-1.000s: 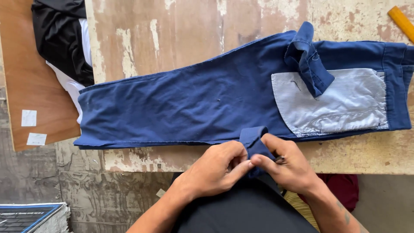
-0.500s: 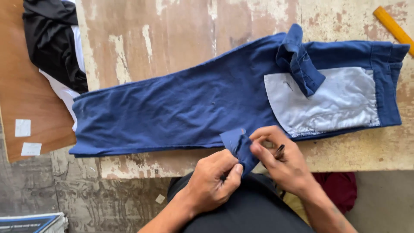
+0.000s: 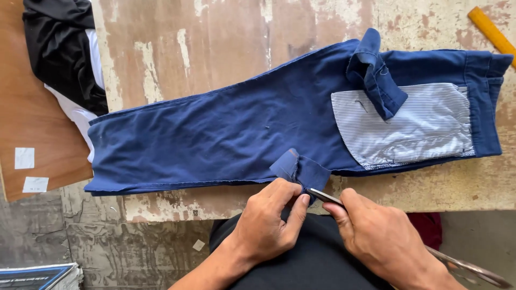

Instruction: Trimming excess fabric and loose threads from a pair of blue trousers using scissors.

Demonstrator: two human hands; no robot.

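Note:
A pair of dark blue trousers [image 3: 226, 129] lies turned inside out across a worn wooden table [image 3: 226, 37], its striped white pocket lining [image 3: 414, 126] showing at the right. A small folded flap of the blue cloth [image 3: 301, 169] sticks out at the near edge. My left hand [image 3: 269, 223] pinches that flap between thumb and fingers. My right hand [image 3: 384, 241] holds metal scissors [image 3: 325, 196], whose blade tip touches the flap right beside my left thumb; the handles [image 3: 473, 271] stick out behind my hand.
A black and white garment [image 3: 64, 59] lies at the table's far left, over a brown board [image 3: 32, 129] bearing two white stickers. A yellow ruler [image 3: 492, 29] lies at the far right corner. Below left sits a stack of printed sheets [image 3: 37, 276] on the grey floor.
The view has shifted slightly. My hands have drawn apart a little: the left still pinches the flap, and the scissors' blade now shows between my hands at the flap.

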